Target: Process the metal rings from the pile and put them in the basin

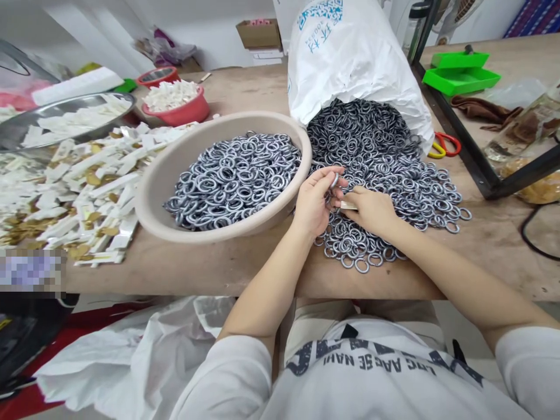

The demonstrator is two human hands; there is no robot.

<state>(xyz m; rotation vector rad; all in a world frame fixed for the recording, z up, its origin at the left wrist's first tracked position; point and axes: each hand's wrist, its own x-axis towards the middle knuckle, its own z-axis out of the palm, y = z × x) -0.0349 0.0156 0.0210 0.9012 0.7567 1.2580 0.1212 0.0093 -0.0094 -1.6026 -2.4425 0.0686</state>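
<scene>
My left hand [314,201] is closed, with a grey ring [335,179] pinched between thumb and finger. Close beside it, my right hand [370,209] grips a small, flat, pale tool [349,205] whose exact kind I cannot make out. Both hands are held over a loose pile of grey rings [420,186] on the table. The pile spills from the mouth of a large white sack [350,64] lying on its side. Left of my hands stands a wide beige basin [151,219] holding many similar rings.
White plastic pieces with gold-coloured parts [100,192] are heaped on the left. Behind them are a metal bowl [126,108] and a red bowl [192,111] of white pieces. Scissors [450,144], a black metal frame [464,151] and green trays [459,79] lie to the right.
</scene>
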